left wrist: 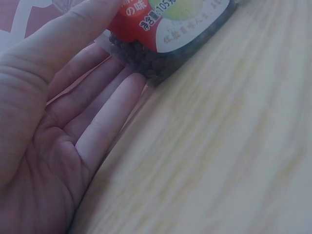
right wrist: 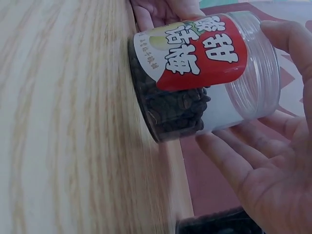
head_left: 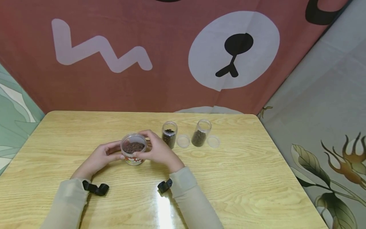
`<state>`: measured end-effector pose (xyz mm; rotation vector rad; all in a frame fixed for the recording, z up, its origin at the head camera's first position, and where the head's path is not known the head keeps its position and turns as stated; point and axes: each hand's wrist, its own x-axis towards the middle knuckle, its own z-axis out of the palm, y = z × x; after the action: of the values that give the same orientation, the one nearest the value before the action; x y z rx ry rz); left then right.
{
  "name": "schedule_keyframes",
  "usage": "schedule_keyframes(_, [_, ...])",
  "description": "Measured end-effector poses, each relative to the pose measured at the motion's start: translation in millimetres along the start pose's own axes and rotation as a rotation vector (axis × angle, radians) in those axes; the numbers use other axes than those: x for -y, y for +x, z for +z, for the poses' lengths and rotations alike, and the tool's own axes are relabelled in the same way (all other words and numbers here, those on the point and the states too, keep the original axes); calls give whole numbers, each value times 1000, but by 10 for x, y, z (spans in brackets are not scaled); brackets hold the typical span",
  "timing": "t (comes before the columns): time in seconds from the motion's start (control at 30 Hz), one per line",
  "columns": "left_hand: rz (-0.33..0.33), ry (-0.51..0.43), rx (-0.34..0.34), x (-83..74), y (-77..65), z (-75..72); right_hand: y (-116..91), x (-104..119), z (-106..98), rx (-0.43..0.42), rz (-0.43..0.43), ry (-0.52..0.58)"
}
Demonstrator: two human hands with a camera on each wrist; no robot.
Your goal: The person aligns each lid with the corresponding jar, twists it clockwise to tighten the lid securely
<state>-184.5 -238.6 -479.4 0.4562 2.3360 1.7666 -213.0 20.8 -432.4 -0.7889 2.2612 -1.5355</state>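
A clear lidless plastic jar (head_left: 133, 160) with a red, white and green label stands on the wooden table, partly filled with small dark brown pieces (right wrist: 176, 109). My left hand (head_left: 100, 158) holds it from the left, thumb toward the near side and fingers around the far side. From the right, my right hand (head_left: 159, 150) grips the same jar, with its thumb near the rim and its fingers spread along the wall. In the left wrist view, the top of the jar is out of frame.
Right of my hands stand two narrower open jars, one with black pieces (head_left: 169, 138) and one with brown pieces (head_left: 199, 138). A clear round lid (head_left: 183, 141) lies between them, and another lid (head_left: 213, 141) lies farther right. A printed cloth (head_left: 168, 92) hangs behind the table.
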Motion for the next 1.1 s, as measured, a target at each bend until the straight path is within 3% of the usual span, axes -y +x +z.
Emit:
schedule_keyframes(0.47, [8, 2, -4, 32, 4, 5, 1, 21, 62, -93, 37, -105])
schedule_keyframes(0.73, [-13, -3, 4, 43, 23, 5, -11, -25, 32, -40, 6, -77])
schedule_keyframes(1.1, [4, -2, 1, 67, 22, 5, -21, -9, 13, -32, 6, -185])
